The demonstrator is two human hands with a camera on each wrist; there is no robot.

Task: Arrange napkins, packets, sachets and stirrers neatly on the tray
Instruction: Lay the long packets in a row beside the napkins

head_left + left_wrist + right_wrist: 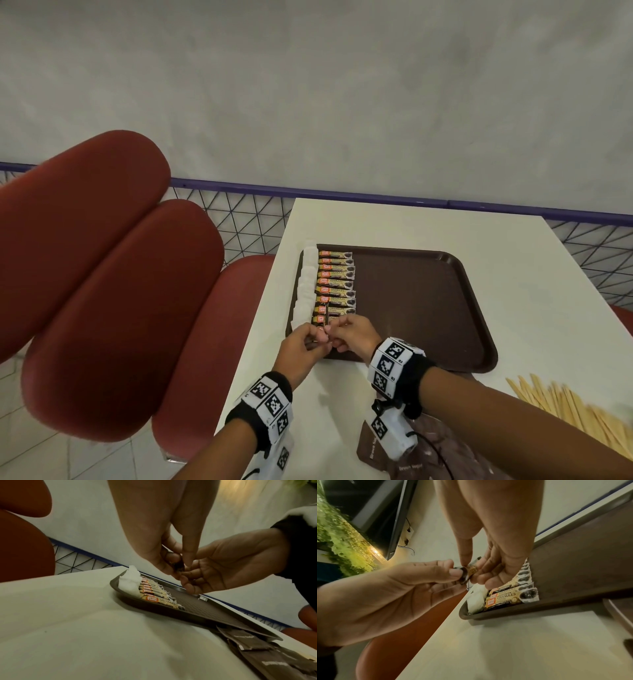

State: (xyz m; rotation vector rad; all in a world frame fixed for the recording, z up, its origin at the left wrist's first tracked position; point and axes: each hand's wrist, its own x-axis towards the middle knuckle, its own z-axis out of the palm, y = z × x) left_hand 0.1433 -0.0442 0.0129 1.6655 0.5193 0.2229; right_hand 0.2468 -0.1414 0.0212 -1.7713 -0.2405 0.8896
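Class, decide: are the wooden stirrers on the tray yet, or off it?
Off. The stirrers lie on the table, right of the tray.

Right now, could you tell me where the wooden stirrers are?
In the head view, the wooden stirrers lie on the table at lower right, off the tray.

The brown tray (428,308) has napkins (306,284) and a column of coffee sachets (335,284) filling its left edge; the rest of its floor is bare. Both hands hover over its near-left corner. Wooden stirrers (575,411) and brown sugar packets (428,455) crowd the table's near-right area.
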